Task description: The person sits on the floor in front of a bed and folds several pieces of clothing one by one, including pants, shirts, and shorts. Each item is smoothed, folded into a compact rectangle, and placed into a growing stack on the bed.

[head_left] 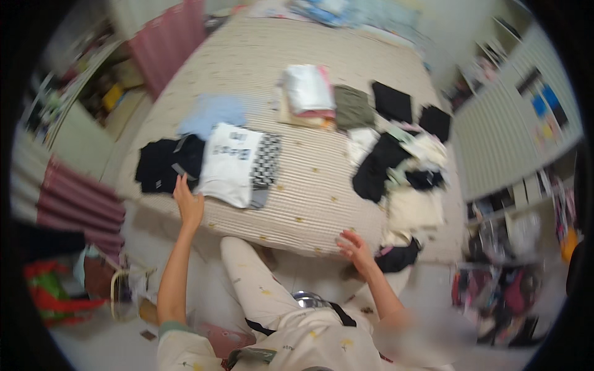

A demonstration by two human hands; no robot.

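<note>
My left hand (189, 201) reaches to the bed's front edge, its fingertips at the near side of a folded black garment (158, 166). Thumb and forefinger are apart; a small grey strip (179, 169) lies just past the fingertip. Right beside it is a folded white shirt (228, 162) with dark lettering, partly over a black-and-white patterned garment (267, 159). Over the front edge of the bed hovers my right hand (356, 248), fingers loosely spread and holding nothing. The nearest item to its right is a dark garment (399, 255) at the edge.
On the striped bedspread (303, 198) lie a light blue garment (213, 111), a stack topped in white (308, 89), an olive folded garment (353, 106) and black folded pieces (391, 101). A loose heap with a black garment (380, 167) covers the right side. Shelves and pink curtains (167, 46) flank the bed.
</note>
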